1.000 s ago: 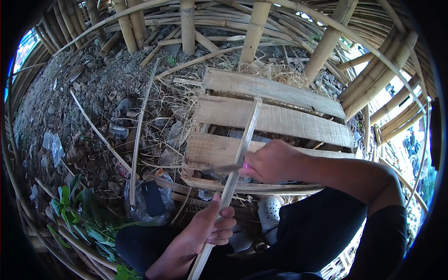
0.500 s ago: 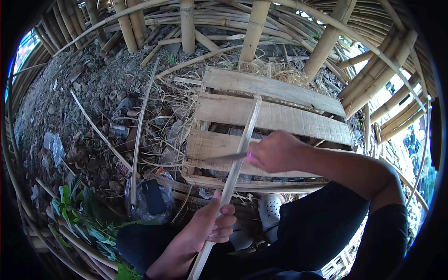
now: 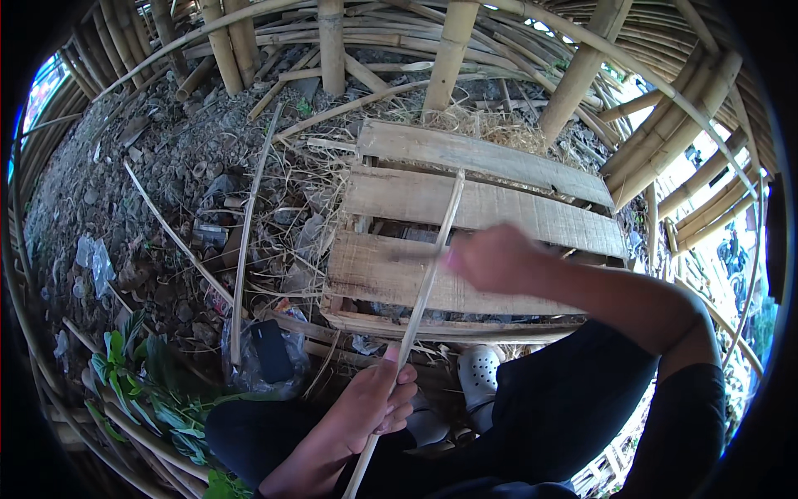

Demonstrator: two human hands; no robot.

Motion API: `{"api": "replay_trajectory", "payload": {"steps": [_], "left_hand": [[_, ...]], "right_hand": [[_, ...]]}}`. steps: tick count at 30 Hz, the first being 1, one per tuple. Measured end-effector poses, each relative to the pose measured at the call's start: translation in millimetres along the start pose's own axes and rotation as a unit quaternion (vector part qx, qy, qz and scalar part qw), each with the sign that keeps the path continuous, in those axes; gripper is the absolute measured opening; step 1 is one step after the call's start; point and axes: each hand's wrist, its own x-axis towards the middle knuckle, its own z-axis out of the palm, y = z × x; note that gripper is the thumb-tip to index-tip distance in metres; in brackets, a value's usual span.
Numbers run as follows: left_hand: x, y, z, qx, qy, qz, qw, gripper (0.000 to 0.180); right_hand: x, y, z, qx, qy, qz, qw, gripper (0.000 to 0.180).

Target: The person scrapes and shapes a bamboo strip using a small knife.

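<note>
Left fingers (image 3: 402, 394) grasp the pale strip (image 3: 422, 299), slanting away rightward; right fingers (image 3: 474, 263) (clenching a blurred knife (image 3: 407, 255)) sit farther along.

Smooth, faintly shiny bamboo strip (image 3: 450, 208), rough bare-wood crate (image 3: 557, 220) — matt, smooth bamboo poles (image 3: 449, 58), clear glossy plastic bag (image 3: 293, 353) — crinkled, matt phone (image 3: 272, 352), matt plastic-looking shoe (image 3: 477, 374), matt cloth trousers (image 3: 573, 366)
</note>
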Motion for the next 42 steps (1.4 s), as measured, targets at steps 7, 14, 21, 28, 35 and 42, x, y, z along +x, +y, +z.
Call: {"api": "replay_trajectory", "payload": {"steps": [7, 14, 21, 28, 35, 42], "left_hand": [[4.6, 0.5, -0.7, -0.024, -0.024, 0.009, 0.999, 0.044], [7.1, 5.0, -10.9, -0.051, 0.021, 0.104, 0.993, 0.037], [18.2, 3.5, -16.4, -0.024, -0.007, 0.084, 0.996, 0.037], [15.9, -0.3, -13.6, -0.071, -0.022, 0.052, 0.996, 0.039], [13.4, 3.4, -13.4, -0.094, -0.041, 0.015, 0.995, 0.042], [8.9, 2.6, -11.7, -0.101, -0.054, 0.005, 0.993, 0.041]], "right_hand": [[2.3, 25.4, -14.4, 0.024, 0.037, 0.056, 0.997, 0.048], [-4.4, -0.9, -18.0, 0.205, 0.133, -0.033, 0.969, 0.041], [-12.0, -29.0, -15.4, 0.246, 0.001, -0.012, 0.969, 0.042], [-23.4, -66.9, -8.5, 0.100, 0.044, -0.053, 0.993, 0.048], [-6.2, -44.0, -9.2, 0.071, 0.071, -0.106, 0.989, 0.055], [-0.2, -41.6, -15.0, 0.060, -0.018, -0.083, 0.995, 0.062]]}}
